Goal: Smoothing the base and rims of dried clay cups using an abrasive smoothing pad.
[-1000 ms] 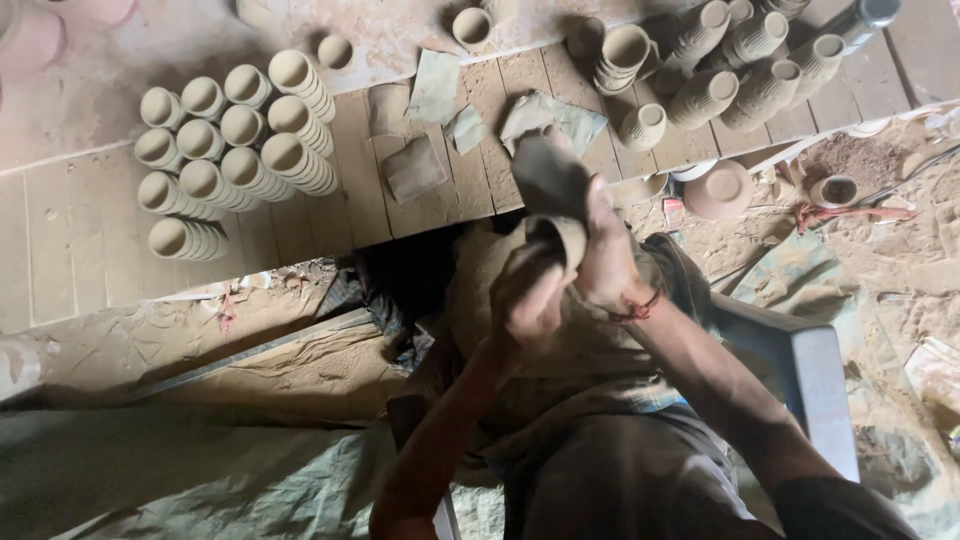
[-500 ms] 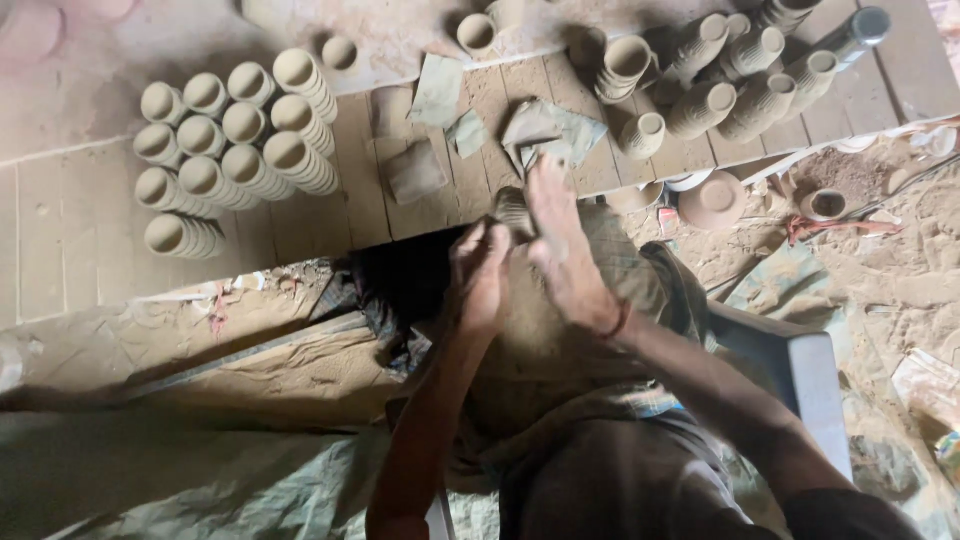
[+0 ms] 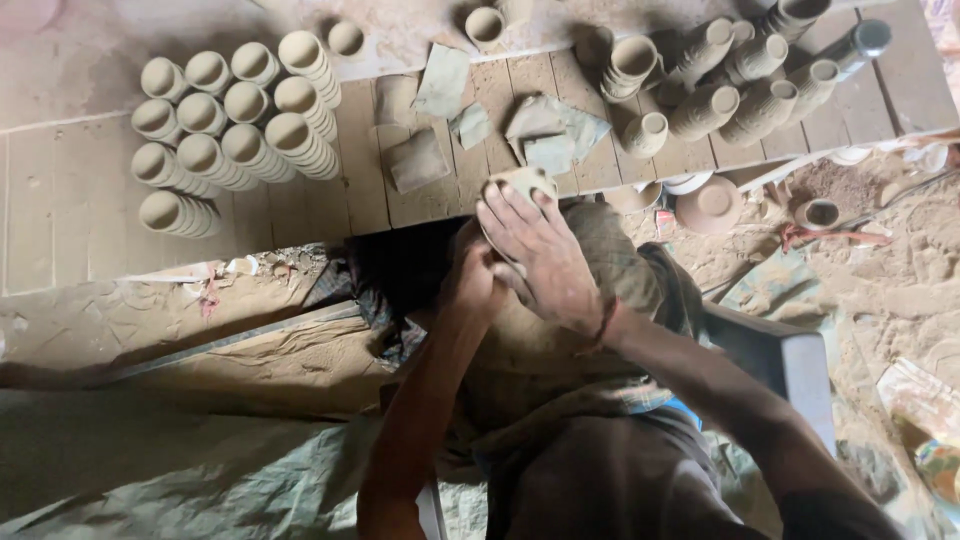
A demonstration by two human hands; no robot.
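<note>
The right hand (image 3: 545, 255) lay flat, fingers spread over a clay piece (image 3: 520, 185) that the left hand (image 3: 475, 275) gripped from below, just off the plank desk (image 3: 60, 200). Stacked clay cups (image 3: 235, 120) crowded the desk; sandy floor (image 3: 900, 290) lay alongside.

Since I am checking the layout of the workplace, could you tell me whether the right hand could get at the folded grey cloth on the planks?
Probably yes: the right hand is spread near the plank edge, and the folded grey cloth lies just beyond it with nothing between.
</note>
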